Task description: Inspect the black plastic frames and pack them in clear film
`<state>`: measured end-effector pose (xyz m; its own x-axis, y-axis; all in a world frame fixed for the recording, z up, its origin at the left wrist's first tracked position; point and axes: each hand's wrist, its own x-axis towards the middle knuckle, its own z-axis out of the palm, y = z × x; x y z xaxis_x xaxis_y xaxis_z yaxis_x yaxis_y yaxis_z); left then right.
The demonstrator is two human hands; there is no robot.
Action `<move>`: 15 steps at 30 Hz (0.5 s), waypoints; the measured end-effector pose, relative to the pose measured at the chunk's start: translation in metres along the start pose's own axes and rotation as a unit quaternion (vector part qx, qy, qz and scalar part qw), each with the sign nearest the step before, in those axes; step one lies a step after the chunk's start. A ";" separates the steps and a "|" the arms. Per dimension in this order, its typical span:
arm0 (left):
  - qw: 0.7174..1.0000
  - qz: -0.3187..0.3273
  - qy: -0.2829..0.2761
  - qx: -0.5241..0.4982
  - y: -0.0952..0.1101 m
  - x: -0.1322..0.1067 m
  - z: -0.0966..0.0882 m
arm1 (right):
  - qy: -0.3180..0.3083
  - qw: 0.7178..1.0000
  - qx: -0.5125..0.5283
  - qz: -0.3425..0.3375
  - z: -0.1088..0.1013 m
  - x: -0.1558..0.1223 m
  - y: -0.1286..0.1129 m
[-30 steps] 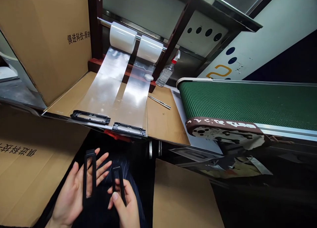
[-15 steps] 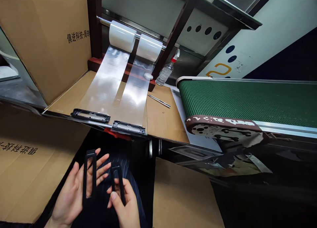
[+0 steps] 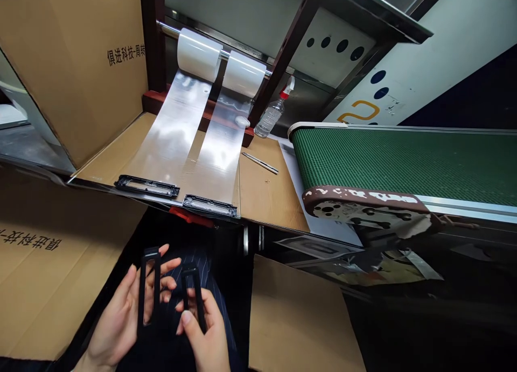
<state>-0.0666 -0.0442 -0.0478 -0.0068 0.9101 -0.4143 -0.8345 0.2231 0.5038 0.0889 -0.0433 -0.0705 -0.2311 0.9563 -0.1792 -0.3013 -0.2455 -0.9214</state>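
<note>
Hands low, left hand (image 3: 121, 318) gripping one black frame (image 3: 148, 291), right hand (image 3: 205, 334) another (image 3: 193, 296), beside cardboard box (image 3: 44, 275).

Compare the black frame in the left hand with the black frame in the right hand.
The left hand holds its black frame upright against open fingers, with its full length showing; the right hand pinches its black frame lower, so that the thumb and palm hide its lower part. The left hand's frame reaches higher in the picture than the right hand's frame. Both are slim black rectangles with a long open slot.
</note>
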 end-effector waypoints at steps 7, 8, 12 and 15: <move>0.999 0.011 0.011 0.038 0.001 -0.008 0.013 | -0.007 1.000 0.016 -0.010 -0.003 0.003 0.012; 0.999 0.011 0.011 0.039 0.001 -0.008 0.014 | -0.011 1.000 0.018 -0.009 -0.003 0.003 0.011; 1.000 0.007 0.004 0.019 0.000 -0.011 0.021 | -0.024 1.000 0.016 0.001 -0.001 0.002 0.005; 1.000 0.012 -0.004 0.013 0.000 -0.014 0.026 | -0.018 1.000 0.015 0.007 -0.001 0.003 0.006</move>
<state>-0.0519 -0.0475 -0.0225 -0.0214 0.9180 -0.3960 -0.8196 0.2108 0.5327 0.0875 -0.0419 -0.0765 -0.2684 0.9464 -0.1796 -0.3260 -0.2647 -0.9075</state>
